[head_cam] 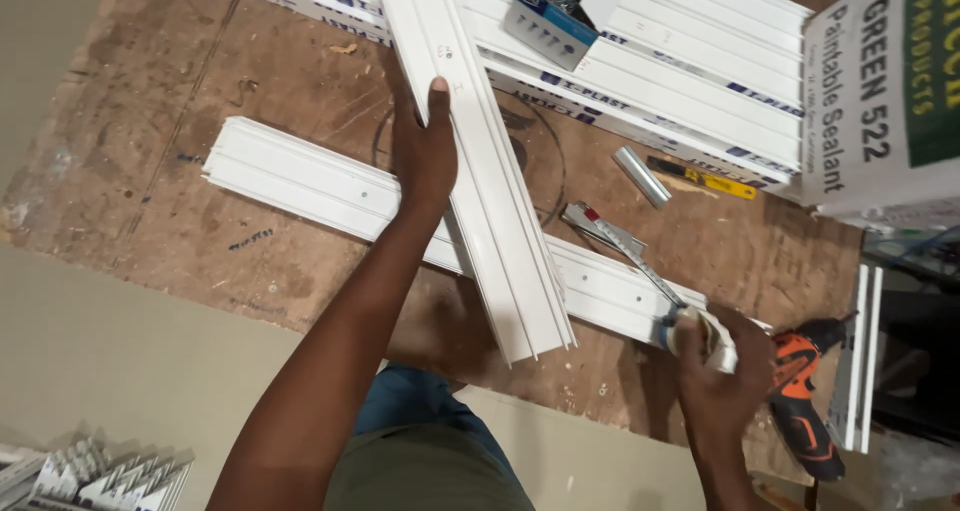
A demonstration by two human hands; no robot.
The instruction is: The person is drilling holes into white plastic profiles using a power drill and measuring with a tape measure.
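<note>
Over the worn brown plywood worktable (150, 151), the left hand (425, 151) grips a long white ribbed plastic trunking strip (490, 191) lying across a second white channel (300, 181), while the right hand (725, 366) clenches a tape measure (690, 333) beside an orange cordless drill (800, 396).

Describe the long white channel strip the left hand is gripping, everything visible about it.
The white channel strip is a long, narrow plastic-looking profile with raised ribs along its length and small holes down its middle groove. It runs from the top edge of the view down toward the person, its cut near end past the wooden board's front edge. It crosses over a second white strip lying flat on the board. The left hand grips its left edge, thumb on top.
</note>
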